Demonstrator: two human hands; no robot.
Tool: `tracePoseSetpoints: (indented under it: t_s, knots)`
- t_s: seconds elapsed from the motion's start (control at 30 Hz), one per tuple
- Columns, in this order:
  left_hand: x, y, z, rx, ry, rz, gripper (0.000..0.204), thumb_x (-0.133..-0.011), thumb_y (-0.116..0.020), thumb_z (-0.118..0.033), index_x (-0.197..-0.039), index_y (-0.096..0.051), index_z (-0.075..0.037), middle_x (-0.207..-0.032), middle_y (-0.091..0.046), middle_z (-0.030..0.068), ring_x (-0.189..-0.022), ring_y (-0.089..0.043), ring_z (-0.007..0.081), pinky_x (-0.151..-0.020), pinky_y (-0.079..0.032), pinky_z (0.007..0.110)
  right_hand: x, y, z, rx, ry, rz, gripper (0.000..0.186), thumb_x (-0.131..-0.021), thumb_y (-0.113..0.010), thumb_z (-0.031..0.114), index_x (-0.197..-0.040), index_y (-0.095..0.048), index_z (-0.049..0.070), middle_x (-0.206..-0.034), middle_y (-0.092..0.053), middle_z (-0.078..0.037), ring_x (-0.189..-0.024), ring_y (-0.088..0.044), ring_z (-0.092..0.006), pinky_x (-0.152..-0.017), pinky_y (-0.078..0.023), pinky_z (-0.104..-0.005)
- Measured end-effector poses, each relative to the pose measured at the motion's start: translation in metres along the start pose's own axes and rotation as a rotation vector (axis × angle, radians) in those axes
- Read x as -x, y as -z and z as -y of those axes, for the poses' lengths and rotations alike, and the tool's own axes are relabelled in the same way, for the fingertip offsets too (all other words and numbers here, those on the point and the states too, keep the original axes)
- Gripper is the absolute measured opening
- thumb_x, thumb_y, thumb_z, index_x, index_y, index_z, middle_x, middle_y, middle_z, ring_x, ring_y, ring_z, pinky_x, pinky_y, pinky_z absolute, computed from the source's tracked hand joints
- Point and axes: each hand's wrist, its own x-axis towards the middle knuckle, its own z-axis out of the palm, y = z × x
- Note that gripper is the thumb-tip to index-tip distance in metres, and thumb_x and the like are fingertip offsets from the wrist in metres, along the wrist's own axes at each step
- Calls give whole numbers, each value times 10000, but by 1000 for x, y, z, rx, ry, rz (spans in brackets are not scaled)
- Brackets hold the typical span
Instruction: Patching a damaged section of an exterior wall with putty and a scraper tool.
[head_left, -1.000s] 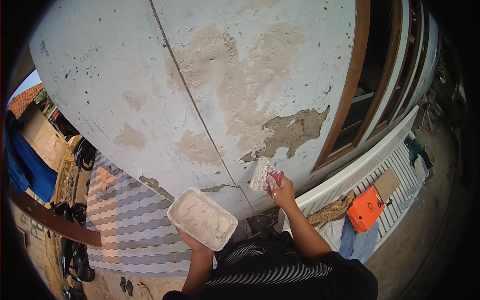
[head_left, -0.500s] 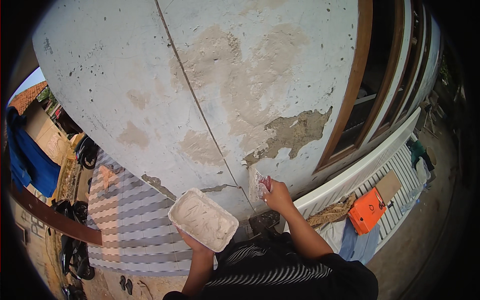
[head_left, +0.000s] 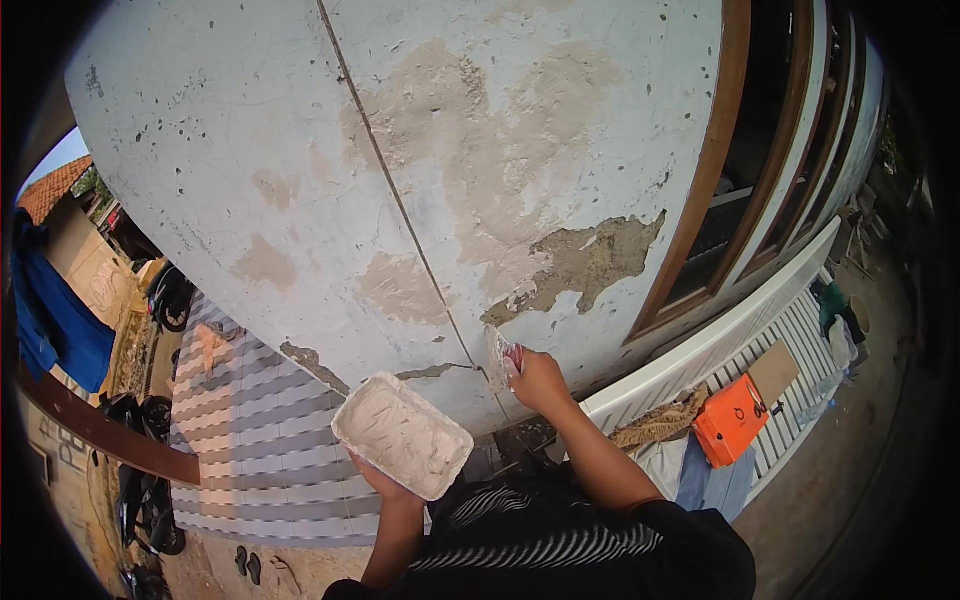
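My left hand (head_left: pixel 388 487) holds up a white rectangular tub (head_left: pixel 402 437) of beige filler paste from below, its fingers mostly hidden under it. A putty knife (head_left: pixel 500 360) with a red handle and a paste-smeared blade is gripped in my right hand (head_left: pixel 537 382). The blade's tip is at the wall (head_left: pixel 250 110), just below a patch of bare grey-brown mortar (head_left: pixel 598 262); I cannot tell whether it touches. Above and left of that patch, smears of beige filler (head_left: pixel 510 165) cover the pale, flaking paint.
Right of the wall patch stands a brown wooden window frame (head_left: pixel 690 200). A white slatted bench (head_left: pixel 780 410) bears an orange box (head_left: pixel 732 418) and cloths. Striped floor tiles (head_left: pixel 260 450) lie to the left, with parked motorcycles (head_left: pixel 150 490) beyond and a pair of sandals (head_left: pixel 248 565) below.
My right hand and the putty knife have moved a little left and up, the blade turning more edge-on. The tub has shifted slightly left.
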Motion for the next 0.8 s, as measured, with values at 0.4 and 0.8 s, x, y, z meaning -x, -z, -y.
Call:
tracePoseSetpoints:
  t_s: [0.4, 0.8]
  knots:
    - [-4, 10, 0, -29, -9, 5, 680, -884, -351, -617, -1393, -357, -166, -1402, -403, 84, -1241, -431, 357, -989, -385, 555, -12, -8, -9, -18, 35, 33, 211, -842, -554, 213, -890, -597, 12, -795, -620, -243, -790, -588, -435, -722, -471, -495]
    - [-1, 6, -3, -82, -65, -14, 678, -884, -355, -619, -1391, -357, -169, -1399, -406, 79, -1235, -438, 349, -987, -392, 550, -3, 6, 20, 34, 62, 50, 217, -830, -562, 202, -905, -603, 2, -793, -624, -244, -789, -599, -428, -724, -476, -492]
